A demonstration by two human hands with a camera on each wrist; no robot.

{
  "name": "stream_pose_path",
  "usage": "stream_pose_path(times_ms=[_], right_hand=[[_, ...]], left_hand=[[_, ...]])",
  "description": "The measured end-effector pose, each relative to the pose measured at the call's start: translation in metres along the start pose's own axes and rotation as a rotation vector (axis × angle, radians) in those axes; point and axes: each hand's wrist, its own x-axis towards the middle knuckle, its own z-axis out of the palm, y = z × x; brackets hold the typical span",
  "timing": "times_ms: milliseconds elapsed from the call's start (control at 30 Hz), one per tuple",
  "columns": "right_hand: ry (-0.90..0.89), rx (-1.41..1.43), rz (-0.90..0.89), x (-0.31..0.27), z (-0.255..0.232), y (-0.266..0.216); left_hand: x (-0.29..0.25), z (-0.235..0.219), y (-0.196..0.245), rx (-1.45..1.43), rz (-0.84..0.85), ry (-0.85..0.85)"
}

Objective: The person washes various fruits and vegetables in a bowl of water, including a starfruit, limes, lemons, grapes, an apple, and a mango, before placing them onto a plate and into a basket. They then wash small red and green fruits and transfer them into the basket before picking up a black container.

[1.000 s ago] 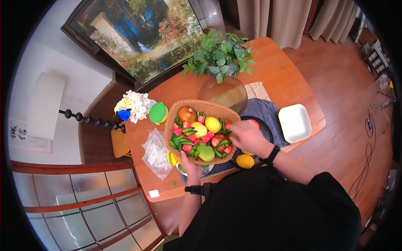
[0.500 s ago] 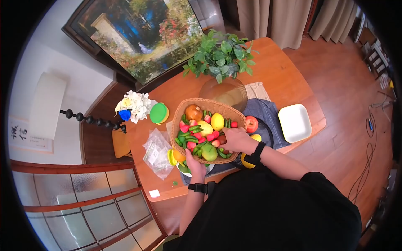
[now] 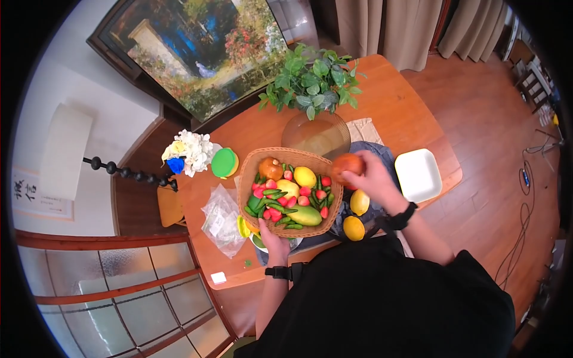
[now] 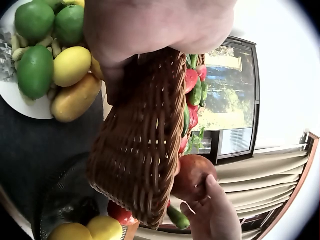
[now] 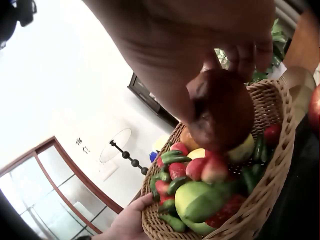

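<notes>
My left hand (image 3: 274, 243) grips the near rim of a wicker basket (image 3: 253, 156), tilted in the left wrist view. It holds a heap of produce: a mango (image 3: 304, 216), a lemon (image 3: 305, 176), a reddish-brown pomegranate (image 3: 270, 168), small red fruits and several green peppers (image 3: 264, 203). My right hand (image 3: 376, 179) holds another pomegranate (image 3: 346, 167) at the basket's right rim, thumb on the near side. In the right wrist view this pomegranate (image 5: 222, 112) hangs over the heap, and the left hand (image 5: 127, 220) shows at the basket's lower left.
Two lemons (image 3: 354, 228) lie right of the basket on dark cloth. A white tray (image 3: 419, 175) sits further right, a glass bowl (image 3: 316, 134) and leafy plant (image 3: 319, 77) behind. A plastic bag (image 3: 222, 219), green-lidded jar (image 3: 225, 161) and flowers (image 3: 190, 152) stand left.
My right hand has come up out of the basket with the pomegranate and moved right to the rim. The basket has shifted slightly left and down, and the mango now shows more fully.
</notes>
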Motion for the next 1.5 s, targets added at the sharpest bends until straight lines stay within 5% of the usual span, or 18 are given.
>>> stream_pose_path(times_ms=[67, 100, 200, 333, 467, 567, 600, 667, 767, 933, 1233, 1367, 1400, 1500], right_hand=[[-0.005, -0.292, 0.053, -0.009, -0.028, 0.024], [-0.145, -0.36, 0.221, -0.013, -0.039, 0.029], [-0.296, -0.405, 0.281, -0.028, -0.037, 0.071], [-0.207, -0.344, 0.228, -0.043, -0.016, 0.07], [-0.006, -0.597, 0.022, -0.045, -0.002, 0.049], [0.14, -0.331, -0.202, -0.032, 0.002, 0.007], [0.139, -0.331, -0.203, -0.027, 0.008, -0.006], [0.025, -0.315, -0.611, -0.019, 0.024, -0.028], [-0.082, -0.601, -0.698, -0.009, 0.063, -0.034], [-0.229, -0.711, -0.601, 0.009, 0.088, -0.029], [-0.346, -0.494, -0.414, 0.014, 0.078, -0.019], [-0.034, -0.093, -0.365, -0.001, 0.032, -0.023], [-0.06, -0.005, -0.189, -0.007, 0.009, -0.032], [-0.013, -0.25, -0.038, -0.027, -0.02, 0.018]], left_hand=[[0.001, -0.006, 0.001, -0.007, 0.007, 0.001], [0.002, -0.009, 0.003, -0.009, 0.013, -0.002], [0.003, -0.013, 0.007, -0.038, -0.027, 0.018], [0.003, -0.008, 0.01, -0.013, 0.003, -0.01], [0.001, -0.003, 0.01, -0.021, 0.003, -0.027], [0.001, -0.003, 0.011, -0.008, 0.01, -0.031], [0.0, -0.002, 0.011, -0.002, 0.008, -0.021], [0.001, -0.004, 0.009, 0.008, 0.011, -0.022], [0.004, -0.005, 0.004, 0.002, -0.006, -0.018], [0.001, -0.004, 0.003, -0.013, -0.013, -0.035], [0.003, -0.012, 0.001, 0.022, -0.016, -0.086], [-0.004, -0.003, 0.005, 0.0, -0.028, -0.063], [-0.003, -0.003, 0.005, -0.013, -0.03, -0.039], [0.003, -0.01, 0.003, -0.032, -0.014, -0.054]])
